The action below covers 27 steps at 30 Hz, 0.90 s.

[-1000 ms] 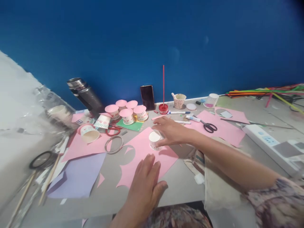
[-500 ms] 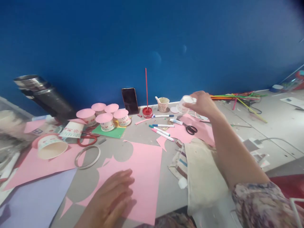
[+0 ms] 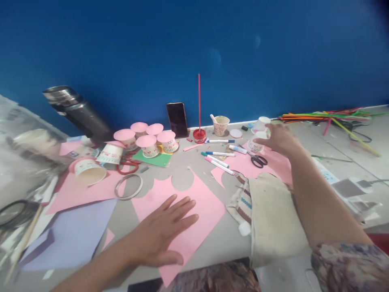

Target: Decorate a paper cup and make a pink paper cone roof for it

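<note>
Table, left hand on pink paper, right hand at cup

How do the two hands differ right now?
The left hand lies flat, fingers spread, on the pink sheet. The right hand is stretched far out, fingertips at a small cup, grip unclear. The left is close to the body, the right by the black scissors. Both are bare.

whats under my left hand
The left hand lies flat on a pink paper sheet with round cut-outs, itself on the grey table. The patch of paper beneath the palm is covered.
</note>
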Motion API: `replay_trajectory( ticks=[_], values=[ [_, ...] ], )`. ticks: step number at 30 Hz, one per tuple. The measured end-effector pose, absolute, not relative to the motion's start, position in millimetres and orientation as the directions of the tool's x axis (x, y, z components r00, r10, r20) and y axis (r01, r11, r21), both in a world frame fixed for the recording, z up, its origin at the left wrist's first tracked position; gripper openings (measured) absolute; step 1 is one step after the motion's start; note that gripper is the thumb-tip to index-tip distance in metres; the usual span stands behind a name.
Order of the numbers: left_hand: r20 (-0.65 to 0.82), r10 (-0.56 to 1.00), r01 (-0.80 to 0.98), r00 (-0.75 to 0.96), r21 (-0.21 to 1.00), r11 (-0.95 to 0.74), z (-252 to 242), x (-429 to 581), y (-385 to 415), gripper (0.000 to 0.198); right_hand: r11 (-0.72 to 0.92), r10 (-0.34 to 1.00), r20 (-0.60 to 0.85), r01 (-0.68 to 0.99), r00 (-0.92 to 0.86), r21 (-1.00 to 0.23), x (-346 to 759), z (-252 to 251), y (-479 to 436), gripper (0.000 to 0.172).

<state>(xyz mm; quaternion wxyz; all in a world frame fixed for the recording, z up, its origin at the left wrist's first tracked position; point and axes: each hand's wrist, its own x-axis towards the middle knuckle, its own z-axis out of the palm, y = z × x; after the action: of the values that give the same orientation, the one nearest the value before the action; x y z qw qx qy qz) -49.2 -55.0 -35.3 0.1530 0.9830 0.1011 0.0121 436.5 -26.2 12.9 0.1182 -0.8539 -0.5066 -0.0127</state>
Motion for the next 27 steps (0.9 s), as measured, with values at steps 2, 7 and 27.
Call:
replay_trajectory(
  ticks=[2, 7, 27],
  values=[
    [-0.016, 0.189, 0.184, 0.982, 0.322, -0.929, -25.6, -49.7, -53.0, 0.09, -0.303, 0.884, 0.311, 0.935, 0.349, -0.185, 428.1, 18.7, -28.9, 0.074],
    [-0.067, 0.473, 0.47, 0.878, 0.303, -0.829, -33.8, -22.8, -71.1, 0.093, -0.1, 0.947, 0.258, 0.94, 0.19, -0.326, 370.7, 29.3, -31.4, 0.034],
    [0.048, 0.105, 0.072, 0.993, 0.456, -0.887, -64.4, -10.3, -70.7, 0.109, -0.112, 0.991, 0.044, 0.972, 0.124, -0.207, 327.3, -24.1, -23.7, 0.024]
  ],
)
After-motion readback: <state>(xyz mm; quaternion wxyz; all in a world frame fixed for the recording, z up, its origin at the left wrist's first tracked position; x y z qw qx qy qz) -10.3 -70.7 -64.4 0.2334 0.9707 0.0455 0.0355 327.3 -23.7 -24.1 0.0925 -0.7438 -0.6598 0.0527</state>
